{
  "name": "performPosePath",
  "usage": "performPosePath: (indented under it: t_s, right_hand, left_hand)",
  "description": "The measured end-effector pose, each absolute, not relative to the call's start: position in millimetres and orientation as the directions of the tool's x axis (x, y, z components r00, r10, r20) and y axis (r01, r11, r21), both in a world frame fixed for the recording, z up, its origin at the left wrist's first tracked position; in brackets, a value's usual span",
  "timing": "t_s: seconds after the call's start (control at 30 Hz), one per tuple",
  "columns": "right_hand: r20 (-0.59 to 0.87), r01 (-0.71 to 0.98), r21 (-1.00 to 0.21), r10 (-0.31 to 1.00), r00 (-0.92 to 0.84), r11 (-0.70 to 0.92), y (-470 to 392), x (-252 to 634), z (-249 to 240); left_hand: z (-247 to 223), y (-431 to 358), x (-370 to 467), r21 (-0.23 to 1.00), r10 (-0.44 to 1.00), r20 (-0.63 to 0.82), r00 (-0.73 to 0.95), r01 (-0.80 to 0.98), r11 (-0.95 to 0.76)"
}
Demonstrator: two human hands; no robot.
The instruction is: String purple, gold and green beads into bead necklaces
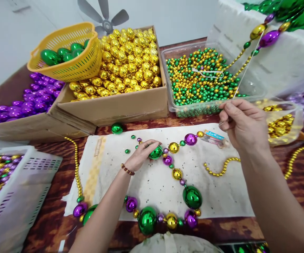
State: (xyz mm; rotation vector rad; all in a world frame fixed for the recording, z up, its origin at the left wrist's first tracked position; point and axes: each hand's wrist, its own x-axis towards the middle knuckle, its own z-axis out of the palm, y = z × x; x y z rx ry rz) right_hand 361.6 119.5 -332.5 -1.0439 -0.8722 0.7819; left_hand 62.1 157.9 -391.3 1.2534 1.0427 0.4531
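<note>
My left hand [141,154], with a brown bead bracelet at the wrist, has its fingers closed round a large green bead [155,152] over the white cloth [141,179]. Raised at the right, my right hand [243,119] pinches a thin white string [243,82] that runs up toward beads at the upper right. A strand of purple, gold and green beads [171,220] curves across the cloth from the green bead to the front edge. Loose small green beads [127,151] lie left of my left hand.
Behind the cloth stand a carton of gold balls [115,105], a yellow basket [72,72] and a clear tub of small beads [171,95]. A white crate [41,175] is at the left. A gold bead string [220,173] and blue-labelled packet [215,136] lie at the right.
</note>
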Motion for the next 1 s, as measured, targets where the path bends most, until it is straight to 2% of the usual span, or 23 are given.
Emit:
performPosePath:
  t_s: [0.17,0.3,0.37,0.47,0.53,0.63,0.8,1.0]
  right_hand:
    - [0.237,-0.113,-0.941,0.862,0.448,0.318,123,361,-334]
    - [0.241,-0.121,-0.939,0.869,0.432,0.321,124,361,-330]
    - [0.245,-0.123,-0.938,0.869,0.431,0.325,121,360,-326]
    - [0.235,-0.118,-0.944,0.881,0.412,0.307,108,358,-324]
    - [0.199,-0.104,-0.960,0.895,0.399,0.259,95,355,-326]
    - [0.109,-0.070,-0.987,0.914,0.390,0.147,73,349,-335]
    - [-0.020,-0.033,-0.999,0.926,0.377,-0.008,44,337,-348]
    - [-0.052,-0.013,-0.999,0.929,0.366,-0.051,26,332,-352]
  left_hand:
    - [-395,155,63,0.904,0.745,-0.427,0.512,0.237,0.356]
    - [-394,154,63,0.900,0.751,-0.425,0.506,0.329,0.288]
    - [-391,151,62,0.905,0.784,-0.370,0.498,0.385,0.182]
    - [-386,136,56,0.874,0.847,-0.159,0.507,0.471,-0.117]
    - [-387,121,50,0.787,0.842,-0.035,0.538,0.534,-0.308]
    - [-397,96,41,0.655,0.811,0.016,0.585,0.607,-0.451]
    - [-415,69,28,0.578,0.799,0.011,0.602,0.648,-0.496]
    - [-411,63,23,0.563,0.784,-0.019,0.620,0.655,-0.504]
